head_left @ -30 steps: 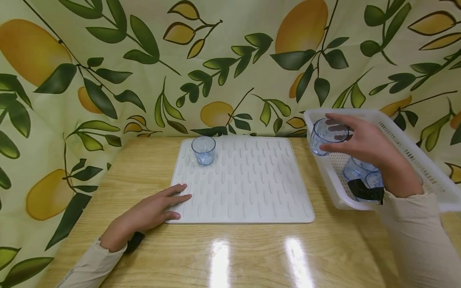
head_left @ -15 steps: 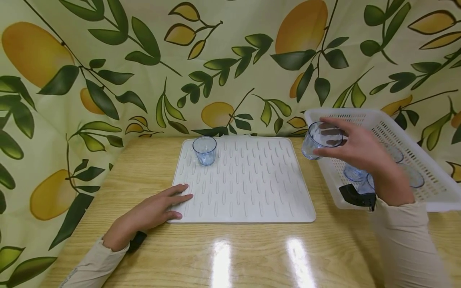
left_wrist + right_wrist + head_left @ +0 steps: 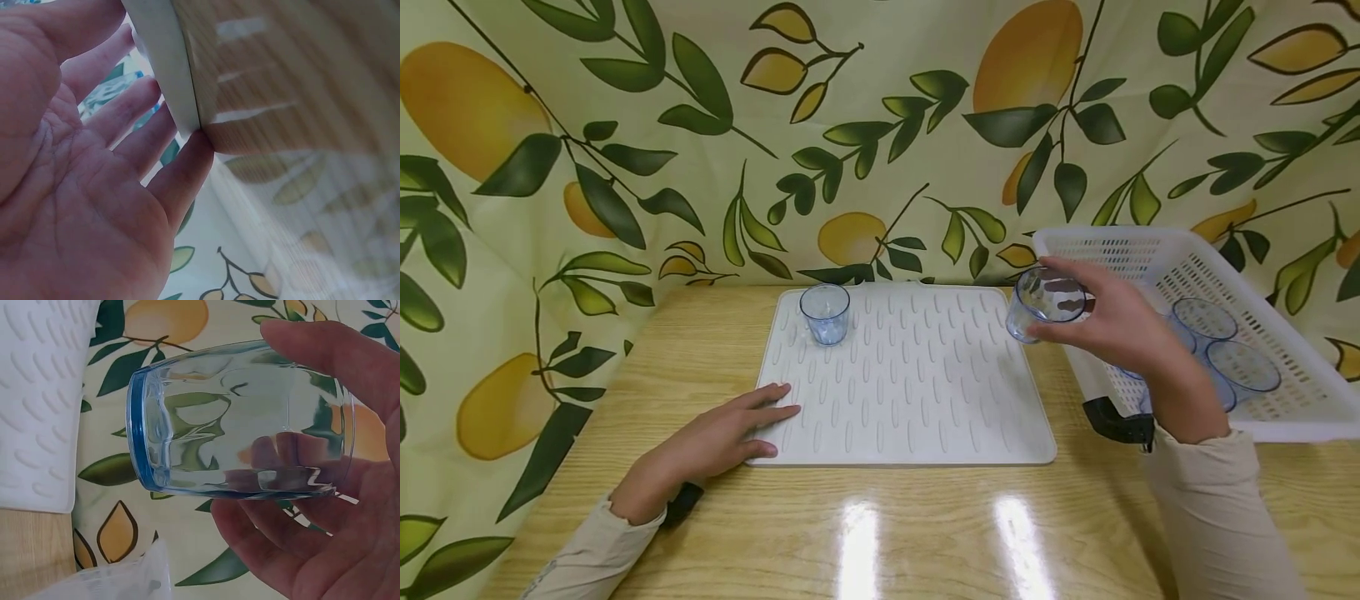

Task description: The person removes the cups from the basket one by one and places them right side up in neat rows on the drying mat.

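My right hand (image 3: 1116, 321) grips a clear bluish drinking glass (image 3: 1047, 296) between thumb and fingers, holding it mouth up near the right edge of a white ribbed drying mat (image 3: 917, 375). Close up in the right wrist view, the thumb lies on one side of the glass (image 3: 237, 425) and the fingers on the other. Another bluish glass (image 3: 825, 315) stands upright at the mat's back left. With fingers spread and straight, my left hand (image 3: 722, 433) rests on the mat's front left edge. In the left wrist view, the fingers (image 3: 181, 175) touch the mat's rim.
At the right stands a white perforated plastic basket (image 3: 1292, 292) with several more glasses (image 3: 1243, 367) inside, partly hidden by my right arm. Behind the wooden table (image 3: 760, 533) hangs a cloth printed with fruit and leaves (image 3: 880, 83).
My right hand has carried the glass left, out over the basket's left rim toward the mat. More glasses in the basket have come into view. The left hand has stayed put.
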The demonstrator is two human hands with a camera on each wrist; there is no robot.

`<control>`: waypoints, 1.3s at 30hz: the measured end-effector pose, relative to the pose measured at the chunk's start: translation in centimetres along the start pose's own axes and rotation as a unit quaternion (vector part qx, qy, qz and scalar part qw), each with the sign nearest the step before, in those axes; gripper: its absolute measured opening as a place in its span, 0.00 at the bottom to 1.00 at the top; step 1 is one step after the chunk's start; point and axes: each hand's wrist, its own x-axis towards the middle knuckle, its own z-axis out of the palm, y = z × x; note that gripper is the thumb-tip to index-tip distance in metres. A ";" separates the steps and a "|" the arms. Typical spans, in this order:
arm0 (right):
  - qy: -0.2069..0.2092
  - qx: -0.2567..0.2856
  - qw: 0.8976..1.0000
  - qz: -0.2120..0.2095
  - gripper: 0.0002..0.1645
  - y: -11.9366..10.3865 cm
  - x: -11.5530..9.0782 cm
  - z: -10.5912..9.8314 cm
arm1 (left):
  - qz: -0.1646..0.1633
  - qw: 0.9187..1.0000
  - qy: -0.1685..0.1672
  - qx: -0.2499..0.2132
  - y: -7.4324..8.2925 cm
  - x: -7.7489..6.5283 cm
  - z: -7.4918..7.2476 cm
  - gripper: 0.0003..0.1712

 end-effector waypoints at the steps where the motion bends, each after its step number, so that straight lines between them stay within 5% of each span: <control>1: 0.001 0.000 1.000 -0.001 0.56 -0.1 0.0 0.1 | 0.001 1.000 0.000 0.000 0.0 0.0 0.0 0.33; 25: -0.038 0.025 0.999 -0.029 0.56 -2.7 1.0 4.6 | 0.021 0.999 0.000 0.024 0.0 0.0 -0.2 0.32; 39: -0.016 0.024 0.998 -0.059 0.54 -3.9 3.4 8.0 | 0.013 0.999 -0.008 0.028 0.2 0.0 0.0 0.32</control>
